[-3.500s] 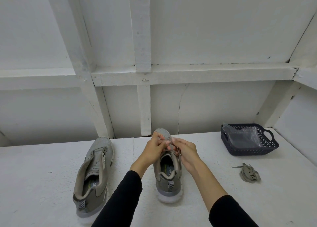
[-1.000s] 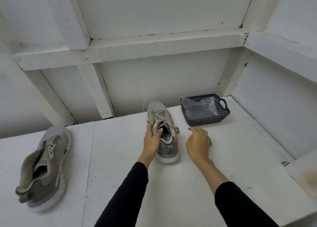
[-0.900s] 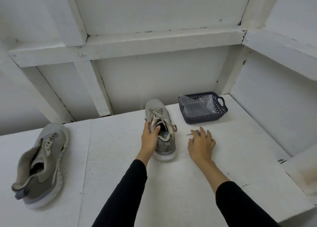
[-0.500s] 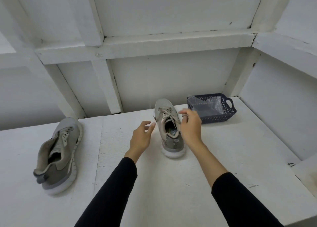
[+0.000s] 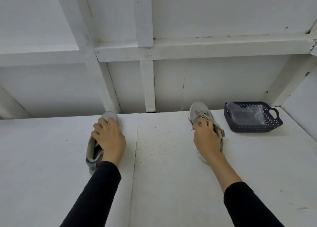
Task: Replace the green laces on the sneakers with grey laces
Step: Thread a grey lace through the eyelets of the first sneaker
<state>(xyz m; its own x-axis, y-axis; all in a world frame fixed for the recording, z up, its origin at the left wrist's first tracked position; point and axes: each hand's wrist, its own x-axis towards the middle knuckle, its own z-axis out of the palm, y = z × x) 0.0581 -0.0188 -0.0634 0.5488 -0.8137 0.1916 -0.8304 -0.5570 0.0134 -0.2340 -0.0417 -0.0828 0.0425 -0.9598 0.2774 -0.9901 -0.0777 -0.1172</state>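
Note:
Two grey sneakers stand on the white table (image 5: 163,183), toes pointing away from me. My left hand (image 5: 109,138) lies over the left sneaker (image 5: 94,155), fingers curled round its upper, so its lacing is hidden. My right hand (image 5: 206,137) grips the right sneaker (image 5: 199,109) at its mid-upper, fingers curled into the pale laces (image 5: 203,116). A short lace end sticks out by my right fingertips. The right sneaker's heel is hidden behind my hand and wrist.
A dark blue plastic basket (image 5: 253,128) with a clear plastic bag (image 5: 245,115) in it stands at the back right. White walls with wooden beams close off the table's far side and right side.
My left hand has moved left from beside the right sneaker onto the left sneaker. My right hand has dropped onto the right sneaker's laces. The view has swung left.

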